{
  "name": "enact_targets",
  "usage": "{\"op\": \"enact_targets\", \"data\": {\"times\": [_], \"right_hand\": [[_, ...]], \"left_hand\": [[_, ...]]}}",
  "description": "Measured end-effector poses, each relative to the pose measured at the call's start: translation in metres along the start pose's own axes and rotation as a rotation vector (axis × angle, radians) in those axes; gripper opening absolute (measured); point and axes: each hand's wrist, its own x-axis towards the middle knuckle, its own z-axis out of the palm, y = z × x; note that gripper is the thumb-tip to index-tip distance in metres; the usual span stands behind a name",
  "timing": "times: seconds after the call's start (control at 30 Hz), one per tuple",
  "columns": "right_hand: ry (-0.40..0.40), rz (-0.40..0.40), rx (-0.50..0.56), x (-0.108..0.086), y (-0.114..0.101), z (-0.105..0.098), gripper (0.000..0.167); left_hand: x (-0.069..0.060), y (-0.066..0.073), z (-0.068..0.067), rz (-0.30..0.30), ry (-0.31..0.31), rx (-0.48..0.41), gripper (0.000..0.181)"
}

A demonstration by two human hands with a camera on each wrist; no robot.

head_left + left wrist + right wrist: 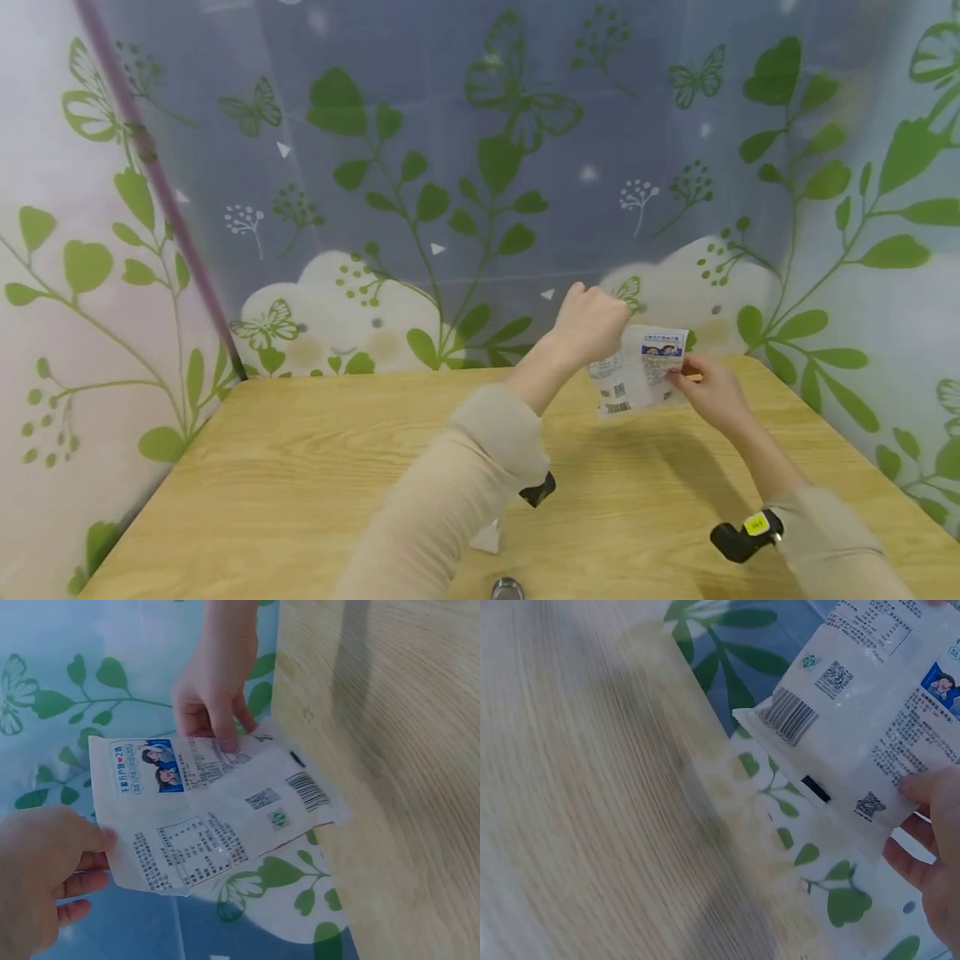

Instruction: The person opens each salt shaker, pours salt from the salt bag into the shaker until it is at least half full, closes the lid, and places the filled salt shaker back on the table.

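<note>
A white printed plastic packet (637, 375) is held up above the far right part of the table. Its printed side carries a barcode, small text and a blue picture of two people. My left hand (592, 325) pinches one edge of it, thumb against the film in the left wrist view (45, 870). My right hand (708, 387) pinches the packet's side, with the thumb on the printed face in the right wrist view (937, 840). What the packet contains cannot be seen.
On the wooden table (315, 467) a small round metal-rimmed object (507, 589) stands near the front edge. A white item (487, 537) is partly hidden behind my left sleeve. Patterned curtains (420, 167) surround the table at the back and sides.
</note>
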Motion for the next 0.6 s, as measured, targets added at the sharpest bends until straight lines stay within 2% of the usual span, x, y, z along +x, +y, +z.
{"op": "enact_targets", "data": {"times": [0.17, 0.3, 0.53, 0.6], "right_hand": [[0.104, -0.018, -0.041, 0.01, 0.019, 0.001, 0.015], [0.162, -0.026, -0.068, 0.017, 0.034, 0.005, 0.01], [0.17, 0.026, -0.074, 0.018, 0.056, 0.016, 0.014], [0.174, 0.051, -0.078, 0.017, 0.059, 0.017, 0.014]], "left_hand": [[0.017, 0.011, 0.016, -0.045, 0.002, 0.049, 0.008], [0.027, 0.02, 0.03, -0.064, 0.001, 0.089, 0.01], [0.042, 0.04, 0.049, -0.122, -0.035, 0.106, 0.011], [0.045, 0.046, 0.053, -0.133, -0.026, 0.112, 0.011]]}}
